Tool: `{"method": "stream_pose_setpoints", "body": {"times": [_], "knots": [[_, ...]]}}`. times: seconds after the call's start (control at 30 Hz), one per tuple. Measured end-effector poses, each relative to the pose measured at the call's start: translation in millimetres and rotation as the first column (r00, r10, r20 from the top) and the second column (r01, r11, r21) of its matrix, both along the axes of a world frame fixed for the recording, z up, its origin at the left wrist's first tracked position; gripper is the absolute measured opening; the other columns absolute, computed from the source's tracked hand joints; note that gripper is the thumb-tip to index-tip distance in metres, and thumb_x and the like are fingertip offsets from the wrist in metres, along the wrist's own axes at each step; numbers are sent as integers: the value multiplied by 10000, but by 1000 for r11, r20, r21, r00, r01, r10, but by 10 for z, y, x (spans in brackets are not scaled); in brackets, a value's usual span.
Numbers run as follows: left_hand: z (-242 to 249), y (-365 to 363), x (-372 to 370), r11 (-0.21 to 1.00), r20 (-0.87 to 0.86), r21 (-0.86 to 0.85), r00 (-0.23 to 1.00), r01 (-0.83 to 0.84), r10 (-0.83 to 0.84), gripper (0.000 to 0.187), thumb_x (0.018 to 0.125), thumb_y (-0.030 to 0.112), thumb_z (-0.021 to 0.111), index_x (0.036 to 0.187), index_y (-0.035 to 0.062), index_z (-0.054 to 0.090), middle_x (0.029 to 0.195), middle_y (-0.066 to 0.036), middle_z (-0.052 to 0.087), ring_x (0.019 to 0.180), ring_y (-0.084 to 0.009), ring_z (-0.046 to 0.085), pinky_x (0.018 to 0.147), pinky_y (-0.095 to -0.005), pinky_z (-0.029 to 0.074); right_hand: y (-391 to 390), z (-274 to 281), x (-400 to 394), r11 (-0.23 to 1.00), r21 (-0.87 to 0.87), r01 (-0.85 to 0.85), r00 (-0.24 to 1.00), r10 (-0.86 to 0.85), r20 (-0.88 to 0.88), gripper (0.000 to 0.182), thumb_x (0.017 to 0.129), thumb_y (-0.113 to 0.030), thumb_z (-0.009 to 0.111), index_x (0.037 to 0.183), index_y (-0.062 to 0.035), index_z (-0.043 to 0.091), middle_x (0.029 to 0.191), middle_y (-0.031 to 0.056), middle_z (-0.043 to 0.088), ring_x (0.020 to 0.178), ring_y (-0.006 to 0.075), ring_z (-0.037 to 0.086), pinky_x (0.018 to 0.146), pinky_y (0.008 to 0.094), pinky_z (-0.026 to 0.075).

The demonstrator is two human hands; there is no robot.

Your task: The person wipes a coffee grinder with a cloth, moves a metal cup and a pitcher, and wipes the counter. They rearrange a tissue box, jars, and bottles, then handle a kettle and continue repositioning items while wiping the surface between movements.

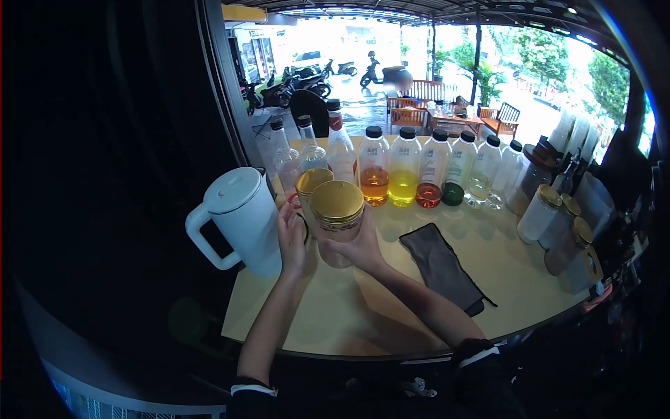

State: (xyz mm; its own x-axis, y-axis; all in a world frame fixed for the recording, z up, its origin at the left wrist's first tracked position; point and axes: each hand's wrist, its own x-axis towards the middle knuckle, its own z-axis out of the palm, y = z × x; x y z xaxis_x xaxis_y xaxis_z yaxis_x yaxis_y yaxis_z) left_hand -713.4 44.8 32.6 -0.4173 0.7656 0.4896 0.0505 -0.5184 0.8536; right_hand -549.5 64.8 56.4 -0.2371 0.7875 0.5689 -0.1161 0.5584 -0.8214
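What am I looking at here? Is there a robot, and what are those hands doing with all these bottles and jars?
There's no robot! A person is wearing a camera on their head, looking forward and down, so you see almost what they see: their own two arms reaching out over a table.

The right hand holds a big jar with a gold lid. The left hand is close beside it; I can't tell what its fingers touch. A second gold-lidded jar is just behind.

Around them are a large light-coloured jug with a handle, a row of black-capped bottles, some with colourful liquid inside, and a flat dark pouch.
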Motion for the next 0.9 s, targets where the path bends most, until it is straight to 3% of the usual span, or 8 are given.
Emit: {"method": "stream_pose_setpoints", "body": {"times": [0.07, 0.17, 0.4, 0.47, 0.53, 0.67, 0.73, 0.9], "knots": [[-84, 234, 11, 997, -16, 65, 999, -42, 43, 629, 892, 176, 591, 1389, -24, 262, 1364, -192, 360, 1290, -259, 361, 1070, -362, 293, -28, 60, 209, 999, 33, -38, 998, 36, 48, 934, 613, -186, 855, 1311, -5, 261, 1264, 172, 438, 1217, 265, 454, 1023, 391, 389], [-178, 556, 7, 919, -334, 35, 863, -392, 380, 1001, 644, 239, 828, 1389, -32, 217, 1300, -192, 388, 1235, -273, 393, 1049, -378, 326, -115, 79, 484, 999, 23, -25, 993, 22, 115, 978, 591, -201, 862, 1321, 3, 244, 1255, 188, 473, 1201, 281, 487, 1007, 394, 407], [-258, 849, 102, 980, -198, 114, 963, -162, 182, 948, 564, 196, 882, 1314, 9, 333, 1219, -140, 496, 1124, -247, 512, 981, -362, 410, -345, 41, 926, 999, -46, 16, 981, -7, 194, 991, 603, -244, 863, 1335, 3, 241, 1267, 186, 463, 1209, 271, 477, 1030, 373, 380], [-595, 1085, -66, 948, -288, 222, 914, -227, 286, 882, 574, 141, 865, 1300, 32, 376, 1209, -113, 512, 1110, -234, 521, 963, -352, 425, -417, 30, 1080, 999, -15, -39, 996, 40, 74, 993, 609, -264, 867, 1340, 3, 250, 1289, 178, 432, 1229, 252, 446, 1038, 363, 366], [-265, 723, 349, 940, -313, 190, 889, -285, 333, 857, 576, 95, 847, 1297, 36, 388, 1206, -103, 514, 1098, -222, 529, 949, -348, 434, -438, -7, 1328, 988, 133, 80, 985, -99, 140, 998, 605, -262, 871, 1339, 1, 249, 1289, 177, 429, 1232, 253, 439, 1031, 367, 366], [30, 378, 1064, 976, -310, 212, 943, -55, 120, 872, 573, 69, 838, 1311, 38, 374, 1201, -99, 517, 1095, -217, 532, 944, -349, 443, -604, 216, 1918, 970, 140, 197, 973, -211, 97, 997, 616, -274, 873, 1342, 3, 249, 1280, 156, 432, 1233, 246, 430, 1045, 363, 346], [175, 227, 1488, 985, -100, 84, 985, 150, -142, 887, 574, 53, 834, 1323, 40, 360, 1192, -94, 522, 1087, -218, 538, 948, -357, 446, -605, 269, 2262, 938, 182, 296, 950, -309, 44, 998, 610, -271, 873, 1336, -2, 244, 1268, 166, 436, 1219, 248, 442, 1035, 370, 357], [221, 112, 2378, 932, -149, 0, 922, 362, -358, 816, 608, 81, 844, 1276, 24, 379, 1179, -108, 523, 1050, -205, 556, 885, -345, 491, -464, 219, 3345, 894, 153, 422, 906, -410, -104, 968, 601, -226, 861, 1298, -3, 227, 1201, 181, 453, 1174, 277, 484, 1003, 378, 388]]}}
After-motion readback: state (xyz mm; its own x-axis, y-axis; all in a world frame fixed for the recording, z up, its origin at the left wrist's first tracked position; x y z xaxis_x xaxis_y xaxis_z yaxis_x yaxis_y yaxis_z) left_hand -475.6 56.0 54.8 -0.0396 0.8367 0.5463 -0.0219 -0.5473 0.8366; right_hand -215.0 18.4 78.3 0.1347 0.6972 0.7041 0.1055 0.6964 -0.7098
